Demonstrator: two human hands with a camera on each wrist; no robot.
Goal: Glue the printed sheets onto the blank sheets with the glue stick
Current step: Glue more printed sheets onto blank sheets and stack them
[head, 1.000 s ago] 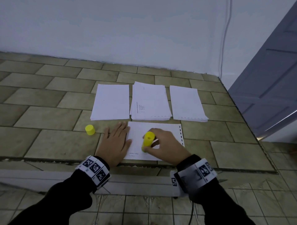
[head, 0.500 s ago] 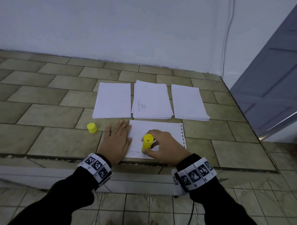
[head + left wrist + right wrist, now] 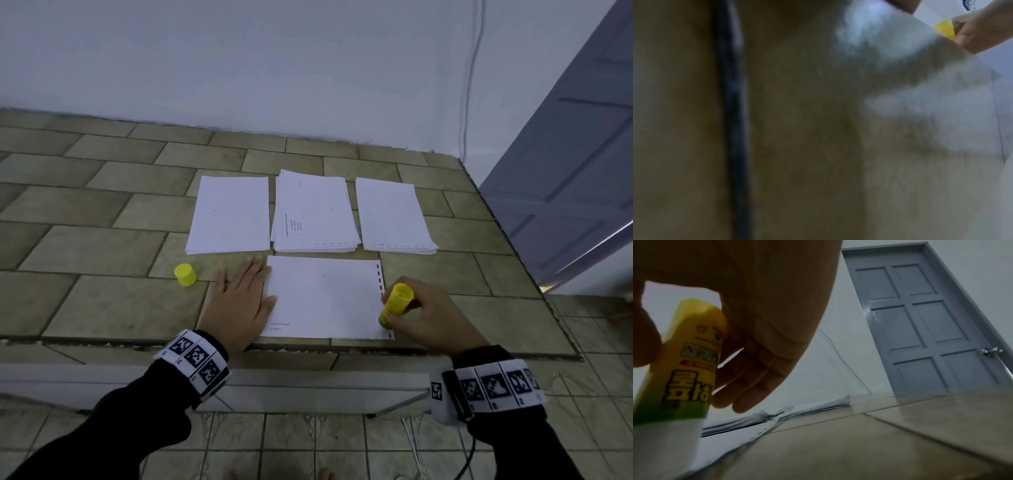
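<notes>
A pale wall backs a tiled worktop, with a grey panelled door off to the right. Along the far side of the worktop lie three piles of paper side by side: a left stack that looks blank on top, a middle stack with a few lines of print showing, and a right stack with a dashed strip along its near edge. Just in front of them a single sheet lies flat, its long axis running left to right, a dashed strip at its right edge and a little print near its left corner.

The left hand lies flat with fingers straight, its thumb side resting on the sheet's left edge and pinning it; it holds nothing. The right hand is curled round the glue stick, thumb on one side and fingers on the other, gripping it by the upper body. The stick leans, its bare tip down at the sheet's near right corner; the right wrist view suggests the tip meets the paper. Its yellow cap stands apart on the tiles, left of the left hand.

So the unglued paper stretches leftward from the grip, toward the pinning hand, and any next stroke would likely run along that long axis, right to left; the right hand is the one placed for it
</notes>
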